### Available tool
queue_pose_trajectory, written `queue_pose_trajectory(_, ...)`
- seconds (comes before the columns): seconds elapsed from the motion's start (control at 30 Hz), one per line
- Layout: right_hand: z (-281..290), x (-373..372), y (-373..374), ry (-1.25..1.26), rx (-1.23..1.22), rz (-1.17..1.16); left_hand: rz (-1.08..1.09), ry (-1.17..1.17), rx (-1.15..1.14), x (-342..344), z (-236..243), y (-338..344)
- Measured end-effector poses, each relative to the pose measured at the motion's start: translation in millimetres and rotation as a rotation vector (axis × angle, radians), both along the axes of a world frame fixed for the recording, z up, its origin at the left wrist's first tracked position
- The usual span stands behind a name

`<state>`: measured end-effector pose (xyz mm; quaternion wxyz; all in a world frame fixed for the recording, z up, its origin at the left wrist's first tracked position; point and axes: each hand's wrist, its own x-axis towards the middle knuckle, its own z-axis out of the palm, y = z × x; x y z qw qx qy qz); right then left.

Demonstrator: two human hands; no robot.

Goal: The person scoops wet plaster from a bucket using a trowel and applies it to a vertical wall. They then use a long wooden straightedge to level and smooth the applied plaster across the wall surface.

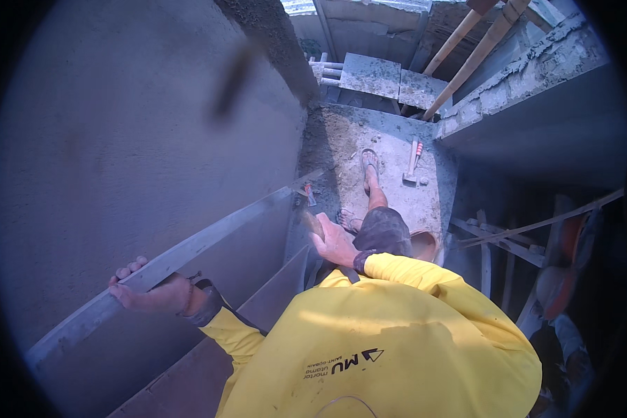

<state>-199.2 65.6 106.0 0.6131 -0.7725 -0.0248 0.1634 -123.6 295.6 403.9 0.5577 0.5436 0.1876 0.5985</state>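
My left hand (150, 292) grips the upper edge of a long grey board (223, 223) that stands along the plastered wall (153, 125). My right hand (333, 244) is closed on a short brownish object (312, 224), which I cannot make out clearly, a little right of the board. Beyond that hand, a small tool with red and blue on it (310, 196) lies by the board's far end. A hammer with a red grip (411, 167) rests on the concrete slab (435, 202), right of my sandalled feet (369, 167). A second panel (167, 373) runs below the long board.
A rough block wall (508, 80) is on the right. Bamboo poles (481, 56) lean beyond the slab, by rough grey boards (369, 73). A brown basin (425, 247) sits at the slab's near right. A darker lower space with timber pieces (508, 244) lies to the right.
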Motion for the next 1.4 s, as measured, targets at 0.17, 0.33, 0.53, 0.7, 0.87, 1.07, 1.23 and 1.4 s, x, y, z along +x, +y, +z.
queue_pose_trajectory(0.17, 0.9, -1.6, 43.7, -0.054, 0.093, -0.007, -0.113, -0.106, 0.007, 9.7, 32.6, 7.6)
queue_pose_trajectory(0.33, -51.6, 55.9, 51.6, 0.212, 0.023, -0.264, -0.192, -0.152, 0.056, 6.3, 67.1, 18.2)
queue_pose_trajectory(0.53, -68.4, 121.1, 21.3, 0.270, -0.021, -0.438, -0.141, -0.141, 0.030, 13.6, 82.4, 17.7)
queue_pose_trajectory(0.7, -57.1, 70.3, 32.4, 0.029, -0.108, -0.281, -0.215, -0.110, 0.039, 12.2, 86.6, 10.9)
queue_pose_trajectory(0.87, -132.7, 105.4, 15.3, 0.049, -0.206, -0.710, -0.336, -0.129, 0.123, -6.2, 121.2, 3.6)
queue_pose_trajectory(1.07, -211.5, 150.2, -90.9, 0.675, 0.361, -0.806, -0.406, -0.314, 0.389, -24.7, 130.1, 26.9)
queue_pose_trajectory(1.23, -100.6, 97.6, -131.8, -0.081, -0.429, -0.454, -0.679, -0.247, 0.263, -38.8, 132.7, 53.6)
queue_pose_trajectory(1.4, 79.1, 42.7, -108.5, -0.217, -0.145, -0.001, -1.023, -0.263, 0.354, -23.2, 114.5, 54.5)
